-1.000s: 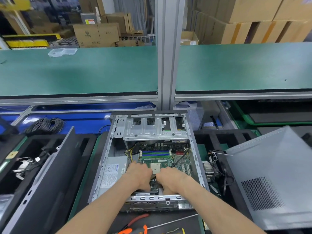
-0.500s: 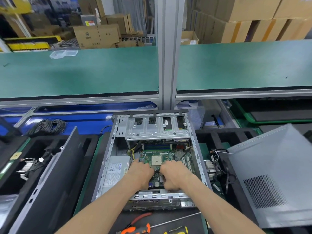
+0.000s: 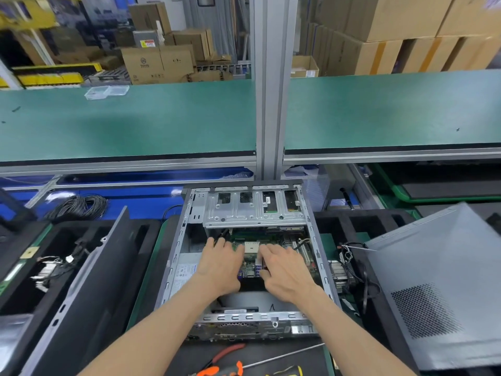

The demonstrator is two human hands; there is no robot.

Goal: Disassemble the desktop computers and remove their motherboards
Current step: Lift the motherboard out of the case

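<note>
An open grey desktop case [image 3: 316, 241] lies flat in front of me, its rear panel nearest. Its green motherboard [image 3: 250, 260] sits tilted inside, far end tucked under the silver drive cage [image 3: 252, 213]. A dark gap and bare case floor show between the board's near edge and the rear panel. My left hand [image 3: 219, 264] grips the board's near left edge, fingers laid over the top. At the near right edge, my right hand [image 3: 284, 270] holds it the same way with the thumb curled at the rim.
A power supply [image 3: 185, 270] fills the case's left side. A detached grey side panel [image 3: 433, 280] leans at right, a black panel [image 3: 89, 280] at left. A heatsink with wires [image 3: 339, 272] lies beside the case. Red-handled pliers [image 3: 225, 356] and a screwdriver [image 3: 282, 355] lie near me.
Both hands have moved away from me with the motherboard. The board has slid toward the drive cage, and bare case floor now shows by the rear panel.
</note>
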